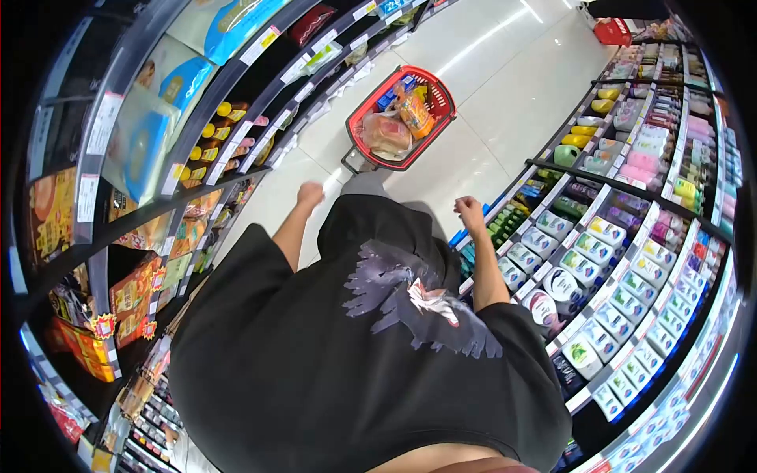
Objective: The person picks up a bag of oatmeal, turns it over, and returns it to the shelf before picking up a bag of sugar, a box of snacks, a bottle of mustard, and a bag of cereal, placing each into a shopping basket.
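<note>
- The left hand [310, 195] hangs low beside the body, fingers curled into a loose fist with nothing in it.
- The right hand [470, 211] is likewise curled shut and empty, just beside the right-hand shelving [552, 169] but not touching any product.
- A red shopping basket [450, 110] stands on the pale tiled floor [512, 87] ahead of both hands, apart from them, in the middle of the aisle.
- The basket holds a clear bag of bread [384, 132] at the near end, an orange snack packet [414, 113] beside it, and a blue packet [388, 98] toward the far side.
- The right-hand shelves carry rows of white bottles [583, 268] with green and blue labels; higher up stand yellow and green jugs [585, 134] and pink packs [643, 162].
- The left-hand shelves [229, 75] hold yellow-capped bottles [206, 132] and large blue-and-white boxes [181, 83].
- A second red basket [613, 31] sits at the far end of the aisle; its contents cannot be made out.
</note>
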`<state>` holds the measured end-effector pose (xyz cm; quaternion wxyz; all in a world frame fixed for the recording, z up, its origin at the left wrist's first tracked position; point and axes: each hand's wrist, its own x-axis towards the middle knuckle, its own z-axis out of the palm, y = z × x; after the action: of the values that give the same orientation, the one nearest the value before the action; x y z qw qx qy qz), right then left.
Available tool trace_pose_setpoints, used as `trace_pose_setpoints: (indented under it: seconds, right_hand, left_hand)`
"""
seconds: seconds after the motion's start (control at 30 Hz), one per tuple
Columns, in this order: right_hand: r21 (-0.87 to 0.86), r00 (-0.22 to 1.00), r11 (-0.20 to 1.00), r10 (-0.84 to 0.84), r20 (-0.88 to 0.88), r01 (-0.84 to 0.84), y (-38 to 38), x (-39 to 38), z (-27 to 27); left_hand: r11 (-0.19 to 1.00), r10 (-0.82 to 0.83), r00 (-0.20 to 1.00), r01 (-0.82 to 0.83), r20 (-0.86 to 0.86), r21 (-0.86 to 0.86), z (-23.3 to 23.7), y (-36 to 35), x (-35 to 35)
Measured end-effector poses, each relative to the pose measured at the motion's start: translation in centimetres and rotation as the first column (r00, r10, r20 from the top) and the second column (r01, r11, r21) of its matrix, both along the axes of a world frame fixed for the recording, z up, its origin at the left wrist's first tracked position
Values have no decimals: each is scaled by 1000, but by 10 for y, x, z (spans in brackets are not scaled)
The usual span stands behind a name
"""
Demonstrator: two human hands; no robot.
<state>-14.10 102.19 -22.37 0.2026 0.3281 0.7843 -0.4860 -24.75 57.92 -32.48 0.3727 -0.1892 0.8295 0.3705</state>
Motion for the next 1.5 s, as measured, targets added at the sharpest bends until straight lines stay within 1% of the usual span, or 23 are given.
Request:
trace_pose_setpoints:
  seconds: [0.03, 0.07, 0.1, 0.13, 0.23, 0.4, 0.47, 0.53, 0.6, 0.67, 0.73, 0.8, 0.87, 1.0, 1.07, 1.13, 1.17, 1.2, 1.23, 1.27, 1.33, 1.4, 1.5]
  right_hand:
    - [-5, 1000, 1000, 0, 0, 0, 12, -6, -1]
    - [-10, 1000, 1000, 5, -5, -5, 23, -14, -2]
    - [-13, 999, 1000, 12, 40, -12, 35, -17, -5]
    - [-12, 997, 1000, 26, 75, -25, 51, -28, -11]
    - [5, 974, 995, 99, 203, -103, 91, -47, -27]
    - [-82, 885, 952, 304, 351, -295, 152, -109, -54]
    - [124, 826, 836, 486, 285, -535, 173, -150, -60]
    - [-83, 798, 850, 519, 306, -520, 198, -185, -95]
    - [-206, 845, 868, 491, 214, -452, 204, -229, -93]
    - [-203, 802, 838, 544, 246, -506, 208, -276, -100]
    - [-217, 778, 799, 598, 192, -560, 214, -313, -122]
    - [-127, 714, 752, 656, 246, -647, 210, -349, -137]
    - [-125, 733, 779, 622, 274, -614, 200, -378, -148]
    - [-59, 817, 884, 452, 358, -464, 182, -410, -202]
    - [-47, 822, 890, 437, 366, -453, 174, -413, -242]
    - [-11, 820, 833, 546, 172, -553, 173, -413, -301]
    - [-1, 815, 827, 555, 168, -562, 167, -418, -322]
    - [-149, 834, 844, 534, 138, -516, 162, -419, -332]
    - [-294, 852, 838, 510, 119, -460, 151, -416, -330]
    - [-285, 844, 834, 521, 128, -472, 137, -413, -328]
    - [-97, 953, 956, 287, 98, -278, 87, -392, -299]
    - [66, 923, 926, 361, 133, -372, 91, -385, -313]
    - [113, 902, 900, 403, 155, -421, 68, -357, -302]
  left_hand:
    - [991, 109, 992, -104, -58, 86, 24, 20, -27]
    - [935, -345, 874, 353, -341, -40, -22, 15, -49]
    - [979, 20, 973, 28, -230, 204, 27, 41, -65]
    - [861, 370, 928, -323, -49, 392, 93, 74, -97]
    - [824, 401, 903, -282, -154, 491, 123, 99, -134]
    - [723, 649, 748, -551, -139, 416, 116, 125, -112]
    - [740, 671, 725, -639, -157, 211, 105, 142, -79]
    - [656, 754, 655, -750, -43, 84, 100, 164, -41]
    - [644, 765, 644, -765, 3, 25, 93, 188, -1]
    - [602, 797, 604, -793, 2, -94, 85, 214, 34]
    - [473, 881, 472, -880, 30, -40, 84, 238, 58]
    - [459, 887, 454, -886, 80, -57, 81, 254, 71]
    - [444, 892, 432, -893, 130, -78, 73, 262, 80]
    - [425, 900, 401, -893, 171, -146, 15, 255, 74]
    - [319, 937, 289, -937, 196, -141, -25, 244, 68]
    - [193, 964, 179, -979, 195, -56, -76, 228, 60]
    - [62, 983, 50, -996, 176, -65, -101, 220, 53]
    - [-73, 983, -85, -994, 161, -76, -123, 214, 47]
    - [-65, 987, -75, -995, 140, -79, -152, 205, 48]
    - [-84, 977, -84, -996, 198, -6, -179, 197, 51]
    - [-132, 946, -95, -986, 311, 100, -234, 176, 69]
    - [-119, 921, -27, -969, 389, 215, -244, 165, 60]
    - [-92, 926, 12, -962, 378, 256, -229, 147, 72]
